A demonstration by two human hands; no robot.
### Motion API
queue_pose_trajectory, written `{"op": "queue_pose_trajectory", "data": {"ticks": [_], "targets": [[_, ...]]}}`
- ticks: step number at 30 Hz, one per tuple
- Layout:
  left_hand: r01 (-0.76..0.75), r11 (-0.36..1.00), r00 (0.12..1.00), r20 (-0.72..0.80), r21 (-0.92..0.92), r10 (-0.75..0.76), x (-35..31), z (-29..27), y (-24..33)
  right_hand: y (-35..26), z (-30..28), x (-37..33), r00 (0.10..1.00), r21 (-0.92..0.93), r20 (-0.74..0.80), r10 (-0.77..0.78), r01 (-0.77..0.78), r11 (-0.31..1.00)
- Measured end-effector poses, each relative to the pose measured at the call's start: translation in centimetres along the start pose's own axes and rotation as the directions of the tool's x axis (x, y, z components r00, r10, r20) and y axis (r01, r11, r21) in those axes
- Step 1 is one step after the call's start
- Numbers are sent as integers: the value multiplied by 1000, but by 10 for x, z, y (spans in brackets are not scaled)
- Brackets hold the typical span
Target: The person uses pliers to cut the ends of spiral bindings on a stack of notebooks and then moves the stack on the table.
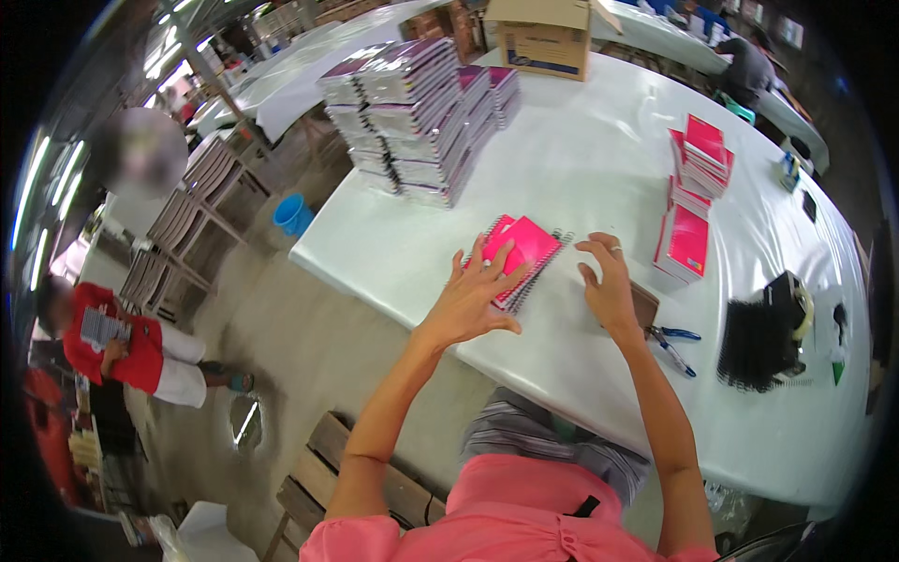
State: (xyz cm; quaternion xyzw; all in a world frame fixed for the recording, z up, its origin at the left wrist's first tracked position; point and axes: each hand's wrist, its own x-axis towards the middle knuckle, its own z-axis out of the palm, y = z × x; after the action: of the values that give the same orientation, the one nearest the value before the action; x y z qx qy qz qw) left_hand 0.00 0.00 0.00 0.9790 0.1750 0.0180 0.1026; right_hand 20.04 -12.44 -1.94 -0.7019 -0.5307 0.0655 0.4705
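A small pile of bright pink spiral notebooks (532, 242) lies at an angle on the white-covered table, with dark wire coils showing along its edges. Over its near left side my left hand (473, 298) is spread, the fingertips resting on or just above the covers. To the right of the pile hovers my right hand (609, 286), fingers curved and thumb apart, with nothing visible in it. Partly behind that hand's wrist sits a brown block or box (644, 304). Beside it lie blue-handled pliers (676, 348).
Plastic-wrapped notebook stacks (412, 117) stand at the far left of the table (581, 140). A cardboard box (540, 47) is behind them. Red-covered books (684, 239) and black binding coils (746, 347) lie right. A blue bucket (293, 215) and a person in red (140, 342) are left.
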Motion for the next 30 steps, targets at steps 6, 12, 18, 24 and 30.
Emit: {"op": "queue_pose_trajectory", "data": {"ticks": [6,12,18,24,30], "targets": [[227,776,709,-447,-588,-546,-15,9,-91,-58,34,10,932,-159,-133,-337,316,935],[259,736,571,-516,-625,-639,-46,31,-125,-73,78,18,865,-269,169,-472,501,823],[42,570,454,-493,-820,-742,-78,29,-85,-89,108,47,793,-179,263,-549,599,780],[-68,541,317,-533,-838,-785,-121,32,-47,-99,116,55,843,-36,332,-423,459,887],[-5,443,333,-419,-897,-845,-159,42,-15,-97,122,54,833,89,383,-399,397,914]]}}
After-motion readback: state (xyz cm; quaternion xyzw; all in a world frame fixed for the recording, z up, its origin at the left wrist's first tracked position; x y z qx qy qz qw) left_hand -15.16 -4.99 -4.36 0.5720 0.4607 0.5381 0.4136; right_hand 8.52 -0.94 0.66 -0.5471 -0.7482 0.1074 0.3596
